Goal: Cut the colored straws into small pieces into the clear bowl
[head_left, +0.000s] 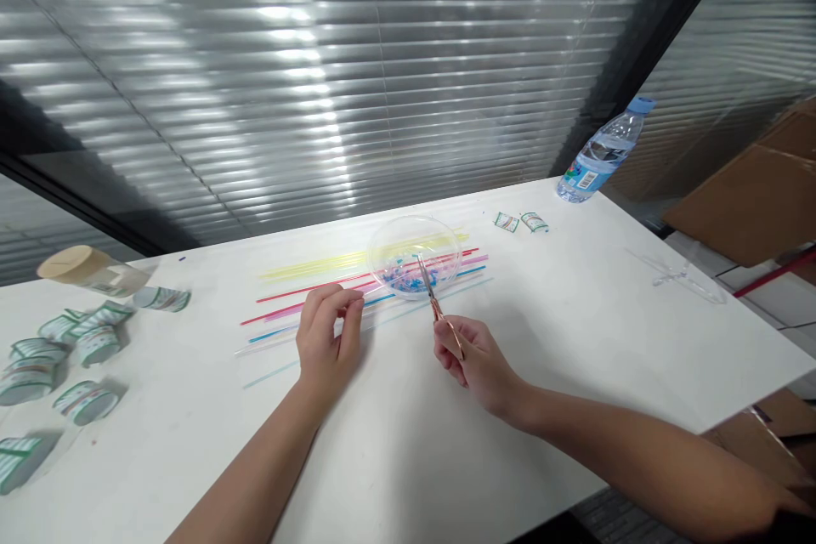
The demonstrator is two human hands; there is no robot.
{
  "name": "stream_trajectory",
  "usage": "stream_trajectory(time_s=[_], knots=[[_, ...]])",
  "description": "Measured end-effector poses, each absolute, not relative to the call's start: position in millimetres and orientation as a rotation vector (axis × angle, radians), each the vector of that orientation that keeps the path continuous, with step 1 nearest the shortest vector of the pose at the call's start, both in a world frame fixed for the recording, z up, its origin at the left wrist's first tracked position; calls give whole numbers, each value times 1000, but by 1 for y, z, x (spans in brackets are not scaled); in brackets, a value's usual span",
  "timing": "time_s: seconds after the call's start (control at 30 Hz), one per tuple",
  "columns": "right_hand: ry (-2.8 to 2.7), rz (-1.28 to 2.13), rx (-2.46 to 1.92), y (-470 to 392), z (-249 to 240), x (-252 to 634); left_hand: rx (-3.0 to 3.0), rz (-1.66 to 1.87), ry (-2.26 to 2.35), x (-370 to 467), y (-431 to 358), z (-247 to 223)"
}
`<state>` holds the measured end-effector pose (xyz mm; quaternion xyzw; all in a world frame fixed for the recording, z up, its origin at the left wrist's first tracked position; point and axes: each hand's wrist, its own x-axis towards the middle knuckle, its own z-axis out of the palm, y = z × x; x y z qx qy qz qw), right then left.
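Observation:
My right hand [475, 361] grips a pair of scissors [432, 297] with rose-gold handles. Their blades point away from me, over the near side of a clear round plastic bowl [414, 225]. Small blue, purple and teal pieces [414, 279] lie in the bowl. To its left, my left hand [328, 336] is closed in a pinch at what looks like a thin clear straw, only faintly visible at the fingertips. Yellow straws [312, 263], red straws [286, 291], pink straws [274, 314] and blue straws [280, 333] lie in rows behind and under the hands and bowl.
At the left are several patterned paper rolls [99, 344] and a clear jar with a tan lid [75, 261]. Two small patterned pieces [507, 222] lie at the back right, near a water bottle [599, 157]. A clear plastic item [685, 279] rests near the right edge. Blinds [382, 102] stand behind the table.

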<state>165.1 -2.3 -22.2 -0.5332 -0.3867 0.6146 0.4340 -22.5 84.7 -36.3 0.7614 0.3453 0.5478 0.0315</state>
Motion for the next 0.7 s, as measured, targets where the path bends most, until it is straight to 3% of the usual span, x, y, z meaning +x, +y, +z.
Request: stream_trajectory(time_s=[0.7], knots=[[-1023, 1510, -1342, -2, -22, 165, 2347, 1653, 1041, -23, 85, -38]])
